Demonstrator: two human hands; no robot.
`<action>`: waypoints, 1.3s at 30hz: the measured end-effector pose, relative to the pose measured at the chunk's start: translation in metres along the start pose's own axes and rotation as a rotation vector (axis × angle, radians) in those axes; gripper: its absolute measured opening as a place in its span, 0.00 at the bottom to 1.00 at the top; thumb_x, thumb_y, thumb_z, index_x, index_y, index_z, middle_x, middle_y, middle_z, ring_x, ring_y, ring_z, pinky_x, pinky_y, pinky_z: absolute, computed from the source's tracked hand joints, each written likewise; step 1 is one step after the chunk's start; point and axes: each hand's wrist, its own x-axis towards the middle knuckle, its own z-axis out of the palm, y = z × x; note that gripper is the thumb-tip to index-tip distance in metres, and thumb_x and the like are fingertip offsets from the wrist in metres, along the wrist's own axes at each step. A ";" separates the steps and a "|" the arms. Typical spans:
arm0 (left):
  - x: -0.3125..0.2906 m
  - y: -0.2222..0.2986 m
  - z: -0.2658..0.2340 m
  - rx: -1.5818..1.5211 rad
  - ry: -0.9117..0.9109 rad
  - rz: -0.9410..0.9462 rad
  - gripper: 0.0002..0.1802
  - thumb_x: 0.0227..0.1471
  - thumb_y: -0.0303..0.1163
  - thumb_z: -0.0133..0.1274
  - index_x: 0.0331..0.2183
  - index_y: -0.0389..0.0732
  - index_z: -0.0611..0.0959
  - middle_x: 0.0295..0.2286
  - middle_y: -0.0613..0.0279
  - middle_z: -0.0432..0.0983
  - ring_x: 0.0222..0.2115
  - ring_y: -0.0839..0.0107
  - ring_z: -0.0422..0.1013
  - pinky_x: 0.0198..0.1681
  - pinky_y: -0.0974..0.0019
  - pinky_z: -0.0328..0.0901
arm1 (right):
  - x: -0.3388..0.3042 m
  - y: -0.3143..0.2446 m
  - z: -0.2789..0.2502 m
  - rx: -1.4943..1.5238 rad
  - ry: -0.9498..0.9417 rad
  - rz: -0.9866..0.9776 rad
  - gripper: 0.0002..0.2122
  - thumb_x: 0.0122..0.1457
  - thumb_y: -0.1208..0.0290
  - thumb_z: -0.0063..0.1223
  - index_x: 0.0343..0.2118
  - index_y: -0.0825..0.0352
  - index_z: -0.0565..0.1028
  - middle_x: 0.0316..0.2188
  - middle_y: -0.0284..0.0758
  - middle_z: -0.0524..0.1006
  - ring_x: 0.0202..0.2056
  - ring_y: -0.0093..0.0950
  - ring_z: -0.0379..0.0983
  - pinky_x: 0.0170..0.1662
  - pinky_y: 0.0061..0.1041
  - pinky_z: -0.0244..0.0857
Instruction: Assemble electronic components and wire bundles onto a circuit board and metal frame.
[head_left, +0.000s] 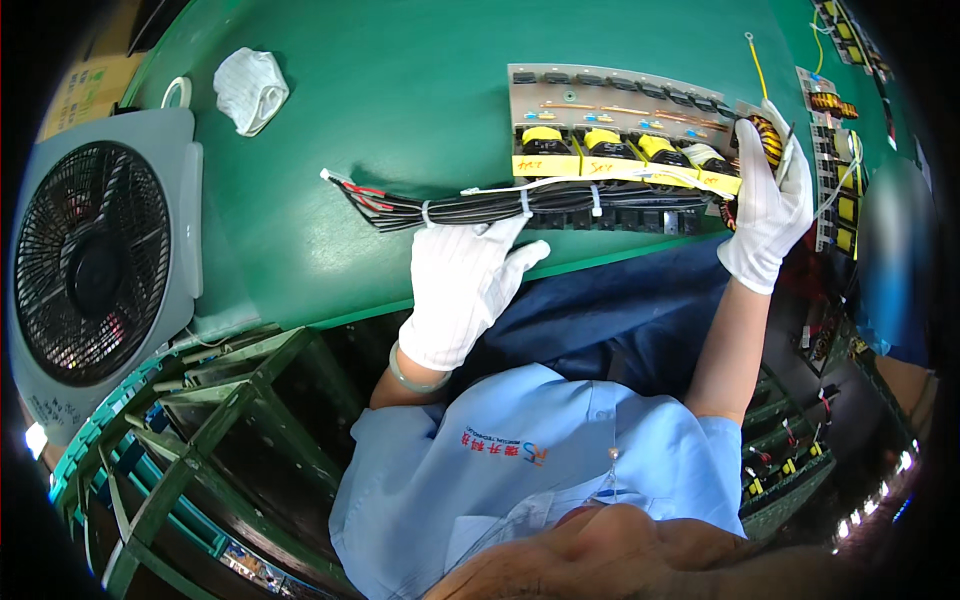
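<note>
- Left hand (462, 285) in a white glove, resting flat on the bunch of black wires (520, 205), fingers loose and not gripping, likely pressing down so the wires do not slide.
- Bunch of black wires lying along the front edge of the green surface (400, 120), tied with small white bands, red wire ends sticking out at the left end.
- Right hand (770, 205) in a white glove, closed around a round yellow and black coil (768, 140) at the right end of the board, probably to keep it steady.
- Grey board (600, 100) flat on the surface just behind the wires, with a row of yellow and black blocks (620, 150) along its near side, close enough for both hands to reach.
- Thin yellow wire (758, 65) sticking up behind the coil.
- Crumpled white glove (250, 88) and a roll of tape (177, 92) far back on the left, well apart from the hands, out of the way.
- Grey fan (95, 260) at the left edge of the surface.
- More boards with yellow parts (835, 110) on the right, next to another person's blurred arm.
- Green racks (200, 420) under the surface on the left.
</note>
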 end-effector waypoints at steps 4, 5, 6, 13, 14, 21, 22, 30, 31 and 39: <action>-0.005 -0.006 -0.006 0.087 0.167 0.267 0.15 0.47 0.41 0.67 0.38 0.48 0.87 0.14 0.72 0.63 0.17 0.69 0.61 0.25 0.63 0.56 | 0.002 0.005 -0.003 -0.070 0.008 -0.045 0.15 0.52 0.71 0.70 0.43 0.67 0.82 0.35 0.36 0.83 0.35 0.25 0.79 0.42 0.23 0.71; -0.009 -0.011 -0.007 -0.022 0.236 0.297 0.13 0.48 0.39 0.67 0.37 0.46 0.86 0.15 0.73 0.66 0.17 0.70 0.61 0.26 0.64 0.56 | 0.001 0.004 -0.003 -0.055 0.010 -0.031 0.15 0.51 0.71 0.70 0.43 0.68 0.82 0.35 0.36 0.83 0.35 0.25 0.79 0.42 0.23 0.71; -0.012 -0.015 -0.007 -0.132 0.304 0.326 0.11 0.49 0.36 0.66 0.36 0.45 0.86 0.17 0.74 0.69 0.18 0.70 0.62 0.27 0.64 0.57 | 0.000 0.003 -0.002 -0.040 0.012 -0.017 0.15 0.51 0.71 0.70 0.42 0.68 0.82 0.35 0.36 0.83 0.35 0.25 0.79 0.42 0.24 0.71; -0.016 -0.004 -0.015 -0.187 0.438 0.296 0.10 0.55 0.39 0.60 0.35 0.43 0.87 0.24 0.73 0.78 0.20 0.69 0.63 0.29 0.65 0.61 | 0.001 0.004 -0.005 -0.084 0.025 -0.086 0.15 0.51 0.73 0.70 0.41 0.70 0.81 0.35 0.37 0.83 0.35 0.28 0.79 0.42 0.24 0.72; -0.012 0.000 -0.016 -0.188 0.467 0.315 0.12 0.54 0.41 0.60 0.36 0.44 0.88 0.23 0.72 0.77 0.20 0.69 0.63 0.29 0.66 0.61 | 0.000 0.002 -0.004 -0.096 0.037 -0.105 0.15 0.51 0.73 0.70 0.41 0.70 0.81 0.35 0.37 0.82 0.35 0.28 0.79 0.42 0.24 0.72; 0.000 0.040 0.019 0.040 -0.037 0.246 0.36 0.49 0.48 0.65 0.54 0.37 0.76 0.10 0.69 0.58 0.10 0.69 0.58 0.18 0.64 0.56 | -0.010 -0.001 -0.004 -0.017 0.100 -0.100 0.16 0.51 0.75 0.69 0.45 0.65 0.82 0.33 0.34 0.81 0.33 0.25 0.77 0.39 0.23 0.71; 0.001 0.045 0.023 0.041 -0.039 0.250 0.36 0.49 0.48 0.65 0.54 0.37 0.76 0.10 0.69 0.58 0.10 0.69 0.58 0.18 0.64 0.56 | -0.010 -0.001 -0.004 -0.005 0.103 -0.086 0.16 0.51 0.75 0.70 0.45 0.64 0.82 0.32 0.34 0.81 0.33 0.24 0.77 0.38 0.23 0.71; 0.007 0.048 0.019 -0.054 0.011 0.492 0.27 0.51 0.44 0.63 0.46 0.34 0.82 0.11 0.71 0.57 0.11 0.71 0.58 0.18 0.64 0.56 | -0.008 -0.002 -0.003 -0.086 0.142 -0.184 0.17 0.49 0.74 0.71 0.45 0.63 0.83 0.31 0.36 0.79 0.30 0.28 0.77 0.35 0.24 0.72; 0.007 0.045 0.017 -0.193 0.101 0.615 0.25 0.51 0.44 0.63 0.44 0.35 0.83 0.11 0.72 0.57 0.11 0.71 0.58 0.19 0.64 0.56 | -0.007 -0.001 -0.002 -0.064 0.129 -0.175 0.17 0.49 0.74 0.71 0.45 0.63 0.82 0.31 0.36 0.79 0.30 0.28 0.77 0.35 0.24 0.72; 0.069 0.079 -0.013 0.053 0.157 0.432 0.54 0.30 0.58 0.69 0.54 0.32 0.75 0.51 0.42 0.71 0.53 0.43 0.66 0.57 0.41 0.60 | 0.017 0.015 0.008 -0.241 -0.168 -0.239 0.12 0.55 0.68 0.63 0.40 0.65 0.79 0.32 0.38 0.79 0.34 0.37 0.77 0.38 0.30 0.71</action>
